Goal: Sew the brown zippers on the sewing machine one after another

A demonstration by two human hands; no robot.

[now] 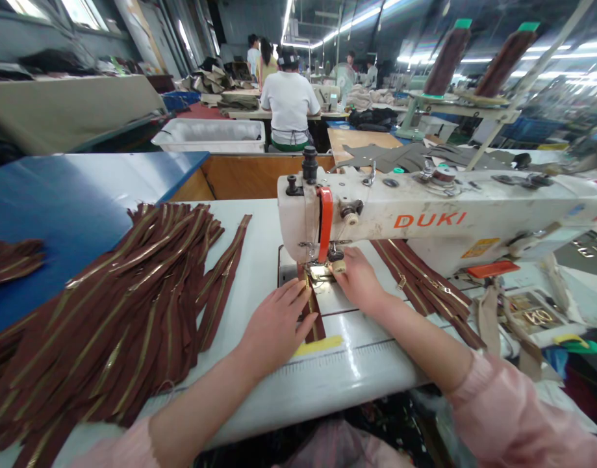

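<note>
A brown zipper strip (314,320) lies under the presser foot of a white sewing machine (376,208) marked DUKI. My left hand (277,323) rests on that strip just in front of the needle, fingers spread and lying flat. Close to the right side of the presser foot is my right hand (359,281), its fingertips pressed together by the metal plate; what they hold, if anything, is hidden. To the left lies a large pile of brown zippers (147,292) with gold teeth. More zippers (419,279) lie beneath the machine arm.
Yellow tape (320,344) marks the table's front edge. A blue table (84,182) adjoins on the left. Two brown thread cones (447,62) stand at the back right. Beyond a white bin (210,133), a person in a white shirt (289,101) sits facing away.
</note>
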